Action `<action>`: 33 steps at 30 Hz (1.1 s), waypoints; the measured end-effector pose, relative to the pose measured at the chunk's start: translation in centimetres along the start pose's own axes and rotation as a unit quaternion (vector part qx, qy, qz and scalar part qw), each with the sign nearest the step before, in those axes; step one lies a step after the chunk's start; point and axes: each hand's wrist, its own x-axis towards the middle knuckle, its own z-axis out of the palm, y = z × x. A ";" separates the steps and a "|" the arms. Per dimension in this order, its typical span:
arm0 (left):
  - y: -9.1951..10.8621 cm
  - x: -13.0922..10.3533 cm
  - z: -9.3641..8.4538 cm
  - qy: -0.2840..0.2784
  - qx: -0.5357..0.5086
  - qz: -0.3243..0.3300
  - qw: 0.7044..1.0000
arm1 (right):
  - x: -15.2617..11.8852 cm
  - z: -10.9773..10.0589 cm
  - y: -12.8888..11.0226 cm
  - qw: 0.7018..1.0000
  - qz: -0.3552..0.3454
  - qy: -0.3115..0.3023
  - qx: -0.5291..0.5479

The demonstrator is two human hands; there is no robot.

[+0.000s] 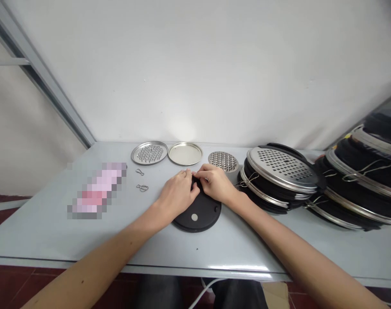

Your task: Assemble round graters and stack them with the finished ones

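Fingertips of my left hand [178, 193] and right hand [216, 183] pinch the far rim of the round black rubber disc [198, 212], flat on the grey tabletop [54, 223], steadying it; perforated steel plates [281, 165] stack beside my right.

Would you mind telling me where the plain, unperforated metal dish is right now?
In the head view, the plain metal dish sits at the table's far edge, centre-left, between the perforated dish and the small perforated disc, beyond both hands.

Head view, down over table [47, 231]
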 end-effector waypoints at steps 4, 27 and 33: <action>-0.1 0.0 -0.1 -0.001 -0.007 0.003 1.000 | -0.1 0.0 0.0 1.000 0.004 0.013 0.019; 0.0 0.3 0.1 -0.014 0.013 0.031 0.999 | -0.8 0.1 -0.9 0.993 0.108 0.043 0.003; -0.1 0.2 0.2 -0.006 0.010 0.043 0.999 | -1.3 0.0 -0.2 0.994 0.080 0.056 0.053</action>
